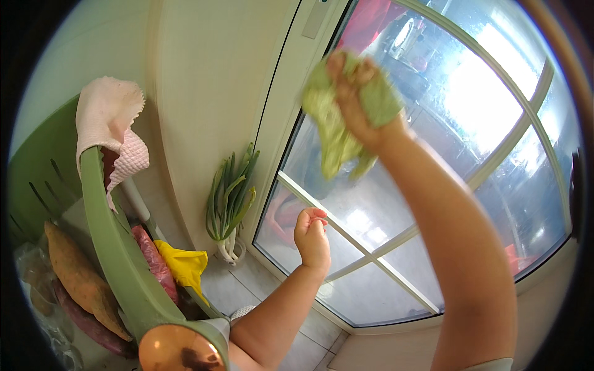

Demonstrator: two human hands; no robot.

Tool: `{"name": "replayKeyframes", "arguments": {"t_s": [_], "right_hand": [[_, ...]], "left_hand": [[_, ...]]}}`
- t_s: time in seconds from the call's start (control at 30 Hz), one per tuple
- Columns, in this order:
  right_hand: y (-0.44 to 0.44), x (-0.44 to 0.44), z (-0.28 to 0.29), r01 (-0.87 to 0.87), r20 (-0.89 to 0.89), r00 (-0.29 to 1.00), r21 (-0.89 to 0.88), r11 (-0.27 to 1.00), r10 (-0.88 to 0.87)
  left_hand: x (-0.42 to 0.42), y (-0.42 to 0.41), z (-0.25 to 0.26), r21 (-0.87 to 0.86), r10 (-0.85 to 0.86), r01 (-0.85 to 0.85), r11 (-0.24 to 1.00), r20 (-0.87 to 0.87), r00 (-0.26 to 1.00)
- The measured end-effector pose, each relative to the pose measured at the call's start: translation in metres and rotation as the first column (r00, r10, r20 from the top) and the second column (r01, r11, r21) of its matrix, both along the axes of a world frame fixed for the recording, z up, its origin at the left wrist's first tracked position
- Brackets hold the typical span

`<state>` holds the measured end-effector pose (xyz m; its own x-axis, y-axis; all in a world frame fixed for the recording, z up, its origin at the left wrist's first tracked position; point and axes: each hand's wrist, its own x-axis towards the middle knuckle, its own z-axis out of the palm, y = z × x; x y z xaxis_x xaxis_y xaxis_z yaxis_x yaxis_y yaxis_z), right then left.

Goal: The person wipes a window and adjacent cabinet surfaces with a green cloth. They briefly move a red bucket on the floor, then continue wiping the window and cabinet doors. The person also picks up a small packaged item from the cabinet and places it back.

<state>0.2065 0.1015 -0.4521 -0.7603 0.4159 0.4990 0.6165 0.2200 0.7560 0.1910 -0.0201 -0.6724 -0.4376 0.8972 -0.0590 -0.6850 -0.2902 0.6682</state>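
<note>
My right hand (pixel 359 99) is raised before the upper part of a glass-paned door (pixel 441 92), its fingers closed on a crumpled green cloth (pixel 332 134) that hangs below the wrist. The hand and cloth are slightly blurred; whether the cloth touches the pane I cannot tell. Lower and to the left, my left hand (pixel 313 241) is held before the door's lower panes with its fingers curled loosely. Nothing shows in it, though its palm side is partly hidden.
Green onions (pixel 234 195) stand against the wall by the door frame. At left, a green plastic rack (pixel 109 241) holds sweet potatoes (pixel 79 273) and plastic bags; a pink cloth (pixel 111 120) drapes over its rim. A yellow cloth (pixel 183 269) and a copper-coloured round lid (pixel 181 350) are near it.
</note>
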Motion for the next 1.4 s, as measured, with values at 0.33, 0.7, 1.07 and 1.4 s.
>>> {"name": "replayKeyframes", "arguments": {"t_s": [0.33, 0.7, 1.07, 1.4], "right_hand": [[-0.015, -0.042, 0.086, -0.284, -0.268, 0.906, 0.193, 0.939, 0.328], [-0.007, -0.050, 0.070, -0.538, -0.045, 0.829, 0.206, 0.817, 0.557], [0.026, -0.064, 0.019, -0.493, -0.125, 0.859, 0.052, 0.868, 0.496], [-0.003, -0.066, -0.058, -0.334, 0.052, 0.932, -0.262, 0.905, 0.359]], "left_hand": [[0.003, -0.009, 0.005, 0.003, -0.115, 0.115, 0.993, 0.022, 0.993], [-0.001, -0.008, 0.008, 0.033, -0.147, 0.147, 0.989, -0.001, 0.989], [0.000, -0.002, 0.004, 0.032, -0.162, 0.161, 0.986, 0.002, 0.987], [-0.014, 0.000, 0.007, 0.024, -0.041, 0.043, 0.999, -0.084, 0.996]]}}
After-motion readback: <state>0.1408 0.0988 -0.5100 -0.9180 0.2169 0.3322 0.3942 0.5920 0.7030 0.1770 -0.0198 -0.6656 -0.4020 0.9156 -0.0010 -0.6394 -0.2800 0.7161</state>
